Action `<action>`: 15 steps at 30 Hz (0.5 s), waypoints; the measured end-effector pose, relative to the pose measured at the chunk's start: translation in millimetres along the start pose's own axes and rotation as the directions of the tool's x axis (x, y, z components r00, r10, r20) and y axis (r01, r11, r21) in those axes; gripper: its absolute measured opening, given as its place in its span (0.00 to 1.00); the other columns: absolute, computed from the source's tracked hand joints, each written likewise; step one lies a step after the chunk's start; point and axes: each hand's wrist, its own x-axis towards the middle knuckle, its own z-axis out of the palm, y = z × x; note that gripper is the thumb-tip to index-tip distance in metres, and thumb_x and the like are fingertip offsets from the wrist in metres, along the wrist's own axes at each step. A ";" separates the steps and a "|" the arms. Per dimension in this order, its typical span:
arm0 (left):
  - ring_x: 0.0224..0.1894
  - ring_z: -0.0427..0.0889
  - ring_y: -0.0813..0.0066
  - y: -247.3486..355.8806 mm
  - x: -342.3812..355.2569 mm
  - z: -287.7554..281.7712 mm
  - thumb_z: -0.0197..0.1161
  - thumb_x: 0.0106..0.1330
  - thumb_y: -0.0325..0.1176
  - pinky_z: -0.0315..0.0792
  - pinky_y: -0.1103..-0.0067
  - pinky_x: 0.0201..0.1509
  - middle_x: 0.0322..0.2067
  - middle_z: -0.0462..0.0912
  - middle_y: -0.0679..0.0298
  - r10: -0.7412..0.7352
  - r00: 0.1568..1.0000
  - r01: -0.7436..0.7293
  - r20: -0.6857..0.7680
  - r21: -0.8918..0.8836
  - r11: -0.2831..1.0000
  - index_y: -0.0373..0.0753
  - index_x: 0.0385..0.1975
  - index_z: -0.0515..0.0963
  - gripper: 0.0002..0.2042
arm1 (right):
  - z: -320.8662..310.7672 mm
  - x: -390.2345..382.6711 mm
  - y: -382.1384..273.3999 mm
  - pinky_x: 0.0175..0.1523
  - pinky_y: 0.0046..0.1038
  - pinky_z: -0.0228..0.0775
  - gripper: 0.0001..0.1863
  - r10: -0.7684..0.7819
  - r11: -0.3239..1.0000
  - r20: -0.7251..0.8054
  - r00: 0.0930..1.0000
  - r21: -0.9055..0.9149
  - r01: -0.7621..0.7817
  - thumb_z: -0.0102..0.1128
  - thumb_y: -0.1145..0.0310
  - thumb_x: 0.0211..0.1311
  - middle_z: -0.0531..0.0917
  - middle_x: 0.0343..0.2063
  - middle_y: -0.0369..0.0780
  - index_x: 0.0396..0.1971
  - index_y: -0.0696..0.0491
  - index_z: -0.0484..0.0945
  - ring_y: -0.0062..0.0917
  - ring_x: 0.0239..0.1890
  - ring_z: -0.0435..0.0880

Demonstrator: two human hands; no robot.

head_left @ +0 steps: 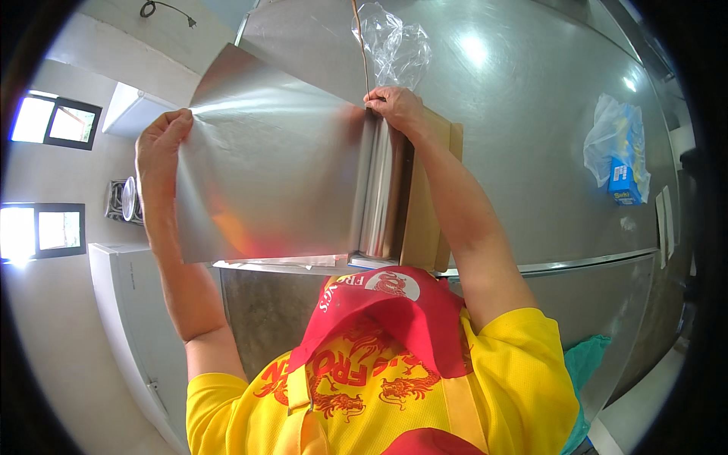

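Note:
A wide sheet of aluminium foil (273,167) stretches leftward from a foil roll (384,189) that lies in an opened cardboard box (431,189) on the steel table. My left hand (161,144) pinches the sheet's left edge near its upper corner and holds it raised. At the far end of the roll, my right hand (394,106) has its fingers closed at the foil's edge, by the box. Whether it grips foil or the box rim there, I cannot make out. The near end of the roll reaches the table's front edge.
Behind my right hand lies crumpled clear plastic (394,45), with a thin brown cord (359,38) beside it. A blue box (623,182) partly in a clear bag sits at the right of the steel table (523,167). A white cabinet (144,318) stands at the left.

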 end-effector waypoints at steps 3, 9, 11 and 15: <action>0.31 0.75 0.83 5.6 5.9 -13.3 0.66 0.67 0.40 0.71 0.82 0.41 0.27 0.79 0.72 0.019 0.999 -0.015 -0.036 0.111 0.994 0.37 0.35 0.84 0.11 | 0.5 0.1 0.8 0.50 0.30 0.76 0.12 0.007 1.000 0.004 1.000 0.011 -0.007 0.64 0.57 0.62 0.90 0.35 0.32 0.43 0.41 0.89 0.24 0.39 0.88; 0.30 0.75 0.80 -8.2 17.8 -23.0 0.66 0.66 0.40 0.70 0.82 0.40 0.26 0.78 0.70 -0.035 0.997 0.040 -0.069 0.070 0.997 0.36 0.33 0.84 0.11 | 2.8 -0.7 4.2 0.47 0.33 0.77 0.11 -0.007 1.000 -0.031 0.999 -0.021 0.006 0.66 0.58 0.61 0.90 0.37 0.34 0.42 0.41 0.88 0.29 0.39 0.88; 0.31 0.78 0.77 -53.3 48.3 -46.4 0.67 0.64 0.37 0.72 0.80 0.41 0.28 0.81 0.67 -0.020 0.996 0.037 -0.089 0.194 0.980 0.34 0.33 0.84 0.11 | 1.7 1.1 2.3 0.48 0.33 0.77 0.11 0.003 0.999 -0.025 1.000 -0.032 -0.004 0.66 0.57 0.62 0.90 0.37 0.33 0.42 0.40 0.88 0.28 0.40 0.88; 0.30 0.81 0.71 -171.6 69.9 -62.5 0.66 0.60 0.34 0.75 0.74 0.39 0.27 0.84 0.60 -0.146 0.989 0.149 -0.033 0.195 0.969 0.31 0.32 0.86 0.11 | 0.6 -11.3 -1.2 0.49 0.32 0.77 0.10 0.056 0.998 0.020 0.998 -0.011 -0.056 0.66 0.56 0.65 0.90 0.39 0.33 0.43 0.40 0.88 0.28 0.41 0.88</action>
